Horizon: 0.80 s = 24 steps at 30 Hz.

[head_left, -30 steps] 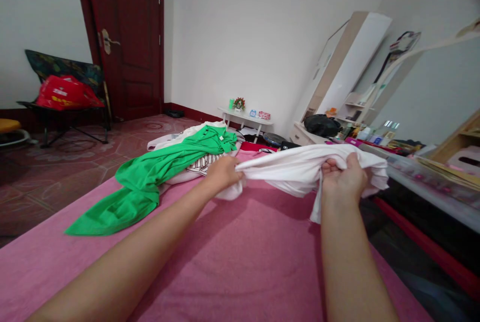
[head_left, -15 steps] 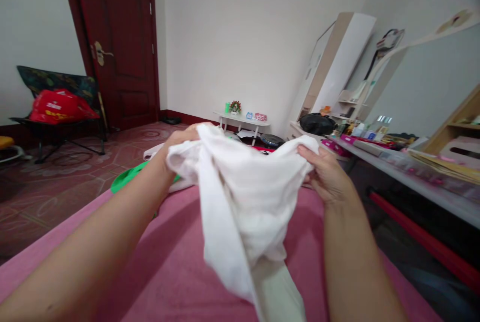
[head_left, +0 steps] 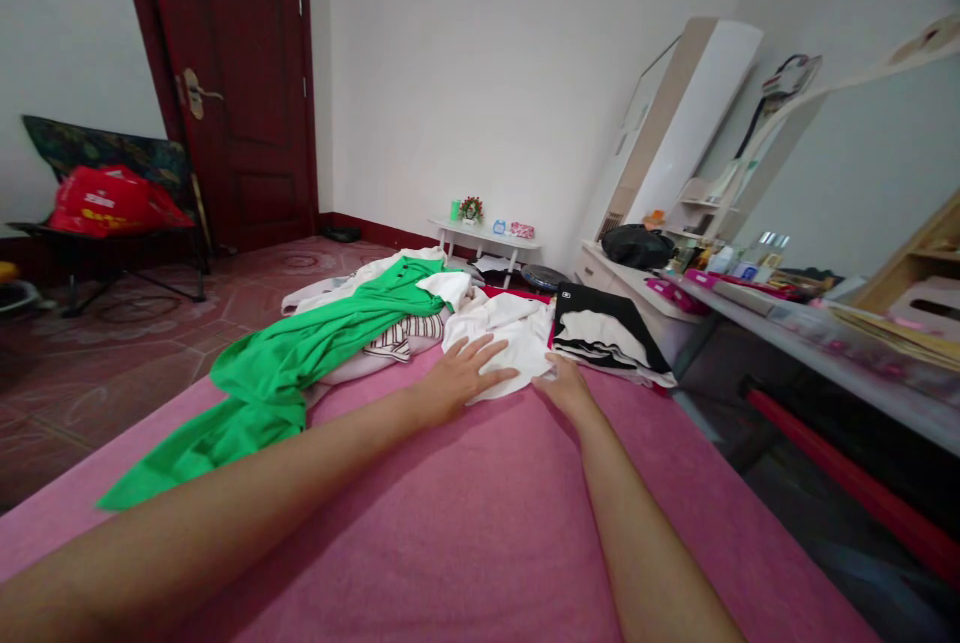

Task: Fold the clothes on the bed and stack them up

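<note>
Pale wall (head_left: pixel 480 73) and dark red door (head_left: pixel 236 73) stand behind a bed (head_left: pixel 465 533), whose pink cover looks soft and a little fuzzy. On its far part lies the white cloth (head_left: pixel 525 348), thin-looking, rumpled at its far side and smoother at its near edge. Left hand (head_left: pixel 457 383) rests on the near left part of the white cloth, fingers spread and gripping nothing; right hand (head_left: pixel 566 388) is at its near right edge, fingers half bent, and I cannot tell if they pinch the fabric. Left of the white cloth, the green shirt (head_left: pixel 330 333) stretches in long loose folds and ends in a pointed tip; striped cloth (head_left: pixel 409 333) shows between the two. Right of the white cloth, the black-and-white pile (head_left: pixel 600 323) is squarer, with layered edges. In my judgement, a sideways push of the left palm could gather the fabric into creases, because it seems light. A strong movement of the right hand could disturb the pile, since it lies so near. Also, a white flap (head_left: pixel 448 286) lies over the green shirt; if it belongs to the white cloth, which I cannot confirm, pulling one could drag the other.
</note>
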### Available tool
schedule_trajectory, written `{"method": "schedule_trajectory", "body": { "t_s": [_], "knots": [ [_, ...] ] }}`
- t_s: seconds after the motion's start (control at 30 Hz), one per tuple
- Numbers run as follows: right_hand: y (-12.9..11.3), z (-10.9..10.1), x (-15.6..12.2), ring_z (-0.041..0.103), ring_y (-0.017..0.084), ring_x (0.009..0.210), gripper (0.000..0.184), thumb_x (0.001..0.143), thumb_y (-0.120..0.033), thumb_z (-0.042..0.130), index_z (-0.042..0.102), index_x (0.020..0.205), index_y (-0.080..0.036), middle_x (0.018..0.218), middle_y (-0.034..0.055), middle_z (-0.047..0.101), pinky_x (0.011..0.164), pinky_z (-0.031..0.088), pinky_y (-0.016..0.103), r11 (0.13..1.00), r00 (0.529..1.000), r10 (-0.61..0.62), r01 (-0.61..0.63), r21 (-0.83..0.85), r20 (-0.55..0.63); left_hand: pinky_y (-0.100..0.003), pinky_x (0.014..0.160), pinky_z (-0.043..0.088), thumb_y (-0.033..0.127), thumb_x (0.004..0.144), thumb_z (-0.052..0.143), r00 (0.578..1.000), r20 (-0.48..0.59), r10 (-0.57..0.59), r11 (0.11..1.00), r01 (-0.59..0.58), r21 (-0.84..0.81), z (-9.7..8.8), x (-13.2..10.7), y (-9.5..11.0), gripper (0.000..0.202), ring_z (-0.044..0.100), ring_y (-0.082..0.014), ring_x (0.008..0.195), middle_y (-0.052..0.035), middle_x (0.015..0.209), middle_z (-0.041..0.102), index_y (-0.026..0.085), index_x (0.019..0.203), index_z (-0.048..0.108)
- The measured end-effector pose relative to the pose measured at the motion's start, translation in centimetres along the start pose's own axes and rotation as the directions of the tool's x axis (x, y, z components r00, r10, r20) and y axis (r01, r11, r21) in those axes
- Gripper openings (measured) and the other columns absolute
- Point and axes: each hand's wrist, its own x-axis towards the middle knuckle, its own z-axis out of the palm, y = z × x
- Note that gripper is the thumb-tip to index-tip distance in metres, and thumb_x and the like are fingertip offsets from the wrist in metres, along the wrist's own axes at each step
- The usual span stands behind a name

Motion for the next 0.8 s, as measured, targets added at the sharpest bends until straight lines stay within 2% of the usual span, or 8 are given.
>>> {"method": "schedule_trajectory", "body": {
  "t_s": [0.1,0.17,0.23,0.4,0.57,0.63,0.7,0.8],
  "knots": [
    [1.2,0.6,-0.5,0.04,0.034,0.125,0.052,0.056,-0.018,0.073,0.063,0.107,-0.019,0.131,0.0136,0.048,0.103,0.03,0.045,0.997,0.997,0.022,-0.027,-0.071,-0.078,-0.051,0.108,0.024,0.008,0.072,0.06,0.992,0.113,-0.053,0.998,0.056,-0.025,0.7,0.5,0.2,0.068,0.025,-0.0313,0.137,-0.0097,0.148,0.033,0.029,0.135,0.045],
    [1.7,0.4,-0.7,0.044,0.033,0.119,0.05,0.058,-0.022,0.074,0.062,0.106,-0.021,0.122,0.013,0.053,0.098,0.034,0.045,0.997,0.991,0.006,-0.017,-0.076,-0.135,-0.043,0.099,0.038,0.011,0.074,0.059,0.971,0.181,-0.159,0.978,0.179,-0.103,0.8,0.8,-0.4,0.054,0.047,-0.029,0.122,-0.0121,0.129,0.053,0.024,0.126,0.054],
    [2.2,0.0,-0.7,0.052,0.03,0.105,0.045,0.059,-0.025,0.076,0.063,0.101,-0.023,0.106,0.0106,0.058,0.087,0.041,0.041,0.998,0.985,-0.009,-0.003,-0.067,-0.172,-0.036,0.086,0.045,0.016,0.078,0.056,0.95,0.208,-0.234,0.95,0.269,-0.16,0.7,1.0,-1.0,0.04,0.058,-0.0258,0.102,-0.0114,0.108,0.062,0.02,0.118,0.06],
    [2.6,-0.2,-0.9,0.052,0.017,0.07,0.017,0.055,-0.021,0.075,0.061,0.064,-0.024,0.067,-0.0007,0.05,0.061,0.043,0.025,0.994,0.97,-0.01,0.035,0.1,-0.244,-0.033,0.078,0.043,0.029,0.081,0.059,0.939,0.174,-0.296,0.921,0.329,-0.21,0.5,1.4,-1.1,0.023,0.061,-0.0258,0.089,-0.0079,0.088,0.065,0.018,0.1,0.066],
    [0.1,-0.9,-1.5,0.054,0.016,0.085,0.016,0.053,-0.017,0.073,0.062,0.063,-0.024,0.081,0.0014,0.057,0.066,0.045,0.022,0.939,0.902,-0.098,0.224,0.26,-0.421,-0.029,0.068,0.042,0.027,0.078,0.062,0.935,0.189,-0.299,0.895,0.344,-0.283,0.2,1.2,-0.9,0.011,0.06,-0.0201,0.073,-0.0041,0.074,0.063,0.018,0.08,0.065],
    [-1.9,-1.9,-1.4,0.055,0.016,0.086,0.011,0.06,-0.019,0.07,0.063,0.068,-0.022,0.083,0.0011,0.059,0.071,0.046,0.022,0.897,0.882,-0.117,0.291,0.332,-0.456,-0.027,0.063,0.041,0.033,0.08,0.06,0.941,0.167,-0.293,0.874,0.335,-0.351,-1.2,0.9,-1.0,0.016,0.057,-0.0172,0.066,-0.0024,0.071,0.062,0.017,0.077,0.063],
    [-4.3,-3.4,-1.3,0.055,0.014,0.081,0.006,0.071,-0.026,0.063,0.063,0.076,-0.022,0.081,-0.0005,0.06,0.074,0.046,0.023,0.872,0.872,-0.121,0.322,0.368,-0.475,-0.025,0.062,0.041,0.037,0.083,0.056,0.951,0.048,-0.304,0.808,0.285,-0.516,-3.8,0.3,-1.0,0.022,0.055,-0.0152,0.066,-0.0018,0.073,0.06,0.016,0.078,0.06],
    [-8.8,-5.9,-1.9,0.056,0.012,0.075,0.015,0.081,-0.032,0.054,0.06,0.089,-0.02,0.08,-0.0018,0.061,0.075,0.047,0.025,0.737,0.824,-0.13,0.452,0.502,-0.552,-0.023,0.059,0.04,0.043,0.083,0.053,0.918,-0.13,-0.376,0.581,0.124,-0.804,-9.3,-1.0,-0.7,0.026,0.052,-0.0126,0.065,-0.0012,0.077,0.058,0.017,0.079,0.056]
  ]
}}
